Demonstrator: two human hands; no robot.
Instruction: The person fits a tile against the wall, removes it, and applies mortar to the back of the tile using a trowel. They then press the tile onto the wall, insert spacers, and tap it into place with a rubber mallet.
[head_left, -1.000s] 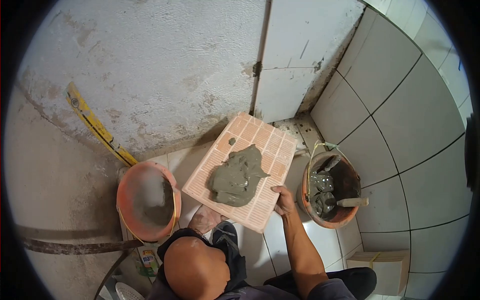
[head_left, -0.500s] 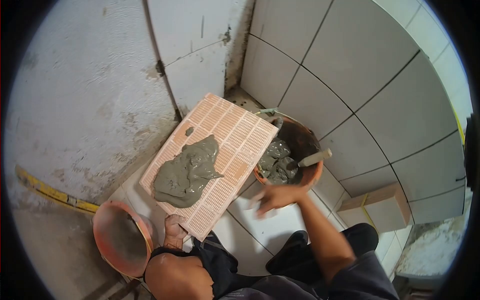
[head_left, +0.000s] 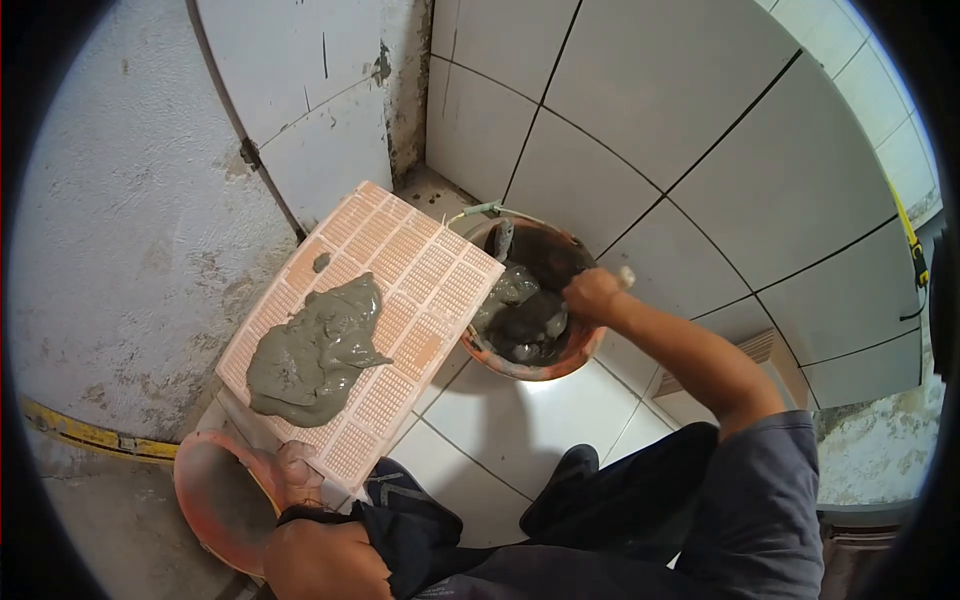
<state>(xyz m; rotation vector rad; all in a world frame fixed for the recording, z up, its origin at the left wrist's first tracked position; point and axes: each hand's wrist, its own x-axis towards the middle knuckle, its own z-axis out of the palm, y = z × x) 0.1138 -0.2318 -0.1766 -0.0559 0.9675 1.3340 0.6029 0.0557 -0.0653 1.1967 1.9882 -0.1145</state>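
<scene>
A tile (head_left: 430, 265), its ribbed orange back turned up, is held at its near edge by my left hand (head_left: 298, 472). Grey mortar (head_left: 315, 350) lies in a thick heap on it, with a small dab near its left edge. My right hand (head_left: 594, 296) is closed round the pale handle (head_left: 626, 276) of a tool at the right side of an orange bucket (head_left: 540, 371). More wet mortar (head_left: 520, 305) fills part of that bucket. The tool's lower end is hidden in the bucket.
An orange bucket (head_left: 228, 500) stands at the lower left beside a yellow level (head_left: 100, 437). Large tiles cover the right wall (head_left: 650, 130). A box (head_left: 690, 400) stands at its foot, behind my right arm. My feet are on the tiled floor (head_left: 470, 465).
My right hand has gone from open in front of the bucket to closed round the tool's handle. The view has shifted, with the tile and mortar now further left in it.
</scene>
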